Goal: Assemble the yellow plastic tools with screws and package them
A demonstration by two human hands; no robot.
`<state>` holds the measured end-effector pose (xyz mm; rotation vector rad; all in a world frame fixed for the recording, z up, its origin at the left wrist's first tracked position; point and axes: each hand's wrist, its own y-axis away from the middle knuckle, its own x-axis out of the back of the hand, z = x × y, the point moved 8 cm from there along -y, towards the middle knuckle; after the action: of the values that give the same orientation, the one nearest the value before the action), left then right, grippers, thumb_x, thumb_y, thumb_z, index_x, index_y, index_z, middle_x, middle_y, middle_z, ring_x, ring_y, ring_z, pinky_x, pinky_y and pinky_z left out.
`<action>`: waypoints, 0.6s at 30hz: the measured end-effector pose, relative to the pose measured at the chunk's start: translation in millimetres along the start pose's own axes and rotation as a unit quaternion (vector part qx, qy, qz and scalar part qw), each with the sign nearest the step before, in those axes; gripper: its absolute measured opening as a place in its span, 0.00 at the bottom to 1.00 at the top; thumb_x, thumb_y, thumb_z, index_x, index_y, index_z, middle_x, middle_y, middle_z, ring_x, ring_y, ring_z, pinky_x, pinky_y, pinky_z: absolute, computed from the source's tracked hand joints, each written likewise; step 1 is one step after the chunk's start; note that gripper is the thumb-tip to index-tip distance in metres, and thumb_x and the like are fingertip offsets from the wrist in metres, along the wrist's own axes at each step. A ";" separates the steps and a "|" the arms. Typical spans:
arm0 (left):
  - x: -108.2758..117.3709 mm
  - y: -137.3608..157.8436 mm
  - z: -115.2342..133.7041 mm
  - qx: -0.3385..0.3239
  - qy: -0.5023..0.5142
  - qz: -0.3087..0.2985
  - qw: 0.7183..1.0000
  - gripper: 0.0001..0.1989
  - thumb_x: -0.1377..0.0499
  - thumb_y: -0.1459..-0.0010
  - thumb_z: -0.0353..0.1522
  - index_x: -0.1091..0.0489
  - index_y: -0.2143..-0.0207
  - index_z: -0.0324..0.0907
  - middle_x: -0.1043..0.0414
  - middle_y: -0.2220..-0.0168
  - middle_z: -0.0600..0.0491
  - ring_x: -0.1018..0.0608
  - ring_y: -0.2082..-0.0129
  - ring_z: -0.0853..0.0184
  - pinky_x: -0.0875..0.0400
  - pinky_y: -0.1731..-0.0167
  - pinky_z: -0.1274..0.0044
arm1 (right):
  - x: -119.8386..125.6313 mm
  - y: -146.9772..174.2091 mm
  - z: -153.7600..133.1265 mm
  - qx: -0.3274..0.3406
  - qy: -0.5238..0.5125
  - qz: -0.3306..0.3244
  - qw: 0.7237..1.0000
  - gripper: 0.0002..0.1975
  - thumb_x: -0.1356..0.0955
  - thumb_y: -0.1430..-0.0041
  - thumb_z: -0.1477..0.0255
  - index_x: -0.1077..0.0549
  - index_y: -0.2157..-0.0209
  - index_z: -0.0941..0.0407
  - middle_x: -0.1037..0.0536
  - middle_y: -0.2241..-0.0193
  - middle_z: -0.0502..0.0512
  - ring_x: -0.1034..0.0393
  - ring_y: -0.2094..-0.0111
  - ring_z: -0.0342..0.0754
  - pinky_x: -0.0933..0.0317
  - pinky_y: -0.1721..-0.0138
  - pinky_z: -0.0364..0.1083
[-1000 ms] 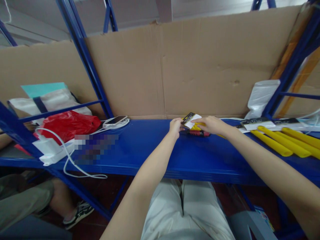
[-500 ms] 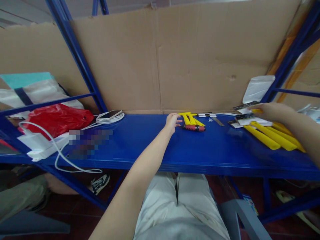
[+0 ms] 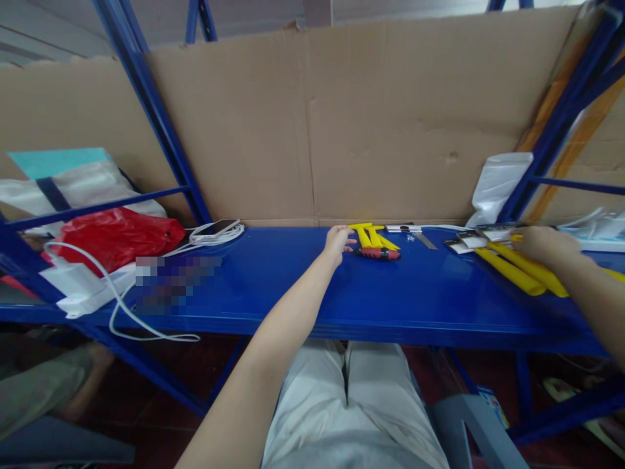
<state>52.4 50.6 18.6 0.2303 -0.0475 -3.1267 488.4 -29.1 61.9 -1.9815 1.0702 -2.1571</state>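
Observation:
My left hand [image 3: 338, 244] rests on the blue table, fingers apart and holding nothing visible. Just right of it lie a red-and-black tool handle [image 3: 381, 253] and several small yellow pieces [image 3: 365, 235]. At the right, my right hand [image 3: 547, 246] is closed at a yellow-handled tool with a black-and-white card end [image 3: 498, 231]; the fingers are partly hidden and blurred. Below it lie more yellow handles [image 3: 512, 270] with cards at their far ends. A flat metal strip [image 3: 426, 241] and tiny metal bits [image 3: 411, 238] lie between the hands.
A cardboard panel [image 3: 390, 117] stands behind the blue table [image 3: 293, 286]. At left are a phone [image 3: 222, 227] on coiled white cable, a red plastic bag [image 3: 120, 234] and a white power strip [image 3: 92, 301]. A white plastic packet [image 3: 498, 185] leans by the right post.
My right hand has moved right and lower, with the card end shifting right. Fewer yellow handles show under it, and some yellow shows at the far right edge. My left hand stays put.

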 end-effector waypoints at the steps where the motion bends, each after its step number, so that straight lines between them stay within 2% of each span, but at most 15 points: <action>1: -0.2 -0.5 -0.3 -0.002 -0.002 -0.001 1.000 0.12 0.46 0.50 0.23 0.35 0.61 0.40 0.27 0.61 0.48 0.25 0.76 0.72 0.41 0.83 0.83 | -5.6 5.5 -0.7 -0.038 0.037 -0.067 0.996 0.14 0.31 0.51 0.70 0.21 0.62 0.61 0.24 0.64 0.77 0.27 0.68 0.57 0.43 0.74 0.49; 2: -0.4 -1.0 -0.5 -0.003 -0.005 -0.003 1.000 0.12 0.46 0.50 0.23 0.35 0.61 0.40 0.27 0.61 0.49 0.26 0.77 0.73 0.41 0.84 0.84 | -6.9 11.5 -4.3 -0.058 0.057 -0.107 0.991 0.18 0.34 0.48 0.70 0.24 0.56 0.61 0.26 0.58 0.76 0.28 0.61 0.59 0.41 0.70 0.50; 3: -0.5 -1.4 -0.7 -0.005 -0.007 -0.004 1.000 0.12 0.46 0.50 0.23 0.36 0.61 0.40 0.27 0.60 0.49 0.26 0.78 0.74 0.41 0.84 0.84 | -3.7 16.5 -7.9 -0.078 0.067 -0.116 0.988 0.20 0.39 0.43 0.69 0.26 0.53 0.63 0.28 0.54 0.74 0.30 0.56 0.60 0.40 0.65 0.51; 6: -0.8 -2.2 -1.3 -0.008 -0.014 -0.009 1.000 0.12 0.47 0.48 0.23 0.37 0.60 0.39 0.27 0.59 0.49 0.27 0.79 0.75 0.41 0.85 0.84 | 2.5 27.8 -17.7 -0.116 0.062 -0.135 0.982 0.24 0.45 0.39 0.69 0.30 0.49 0.64 0.32 0.50 0.74 0.36 0.48 0.61 0.41 0.56 0.53; 12: -1.2 -3.2 -1.9 -0.015 -0.034 -0.014 0.999 0.13 0.47 0.47 0.23 0.37 0.58 0.39 0.28 0.58 0.49 0.25 0.75 0.74 0.41 0.84 0.85 | 5.4 33.1 -21.2 -0.160 0.039 -0.162 0.973 0.25 0.45 0.39 0.69 0.34 0.46 0.67 0.35 0.47 0.74 0.40 0.45 0.61 0.44 0.52 0.52; 18: 0.4 -6.3 -0.9 -0.022 -0.057 0.001 0.998 0.14 0.47 0.47 0.22 0.37 0.56 0.37 0.29 0.57 0.47 0.26 0.76 0.75 0.42 0.85 0.85 | 5.0 20.3 -24.5 -0.162 0.052 -0.165 0.972 0.23 0.43 0.40 0.74 0.35 0.46 0.70 0.36 0.48 0.78 0.41 0.45 0.59 0.44 0.54 0.54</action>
<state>52.1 56.8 17.5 0.0527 0.0216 -3.1321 457.2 -35.6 57.4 -2.3584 1.2594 -2.3994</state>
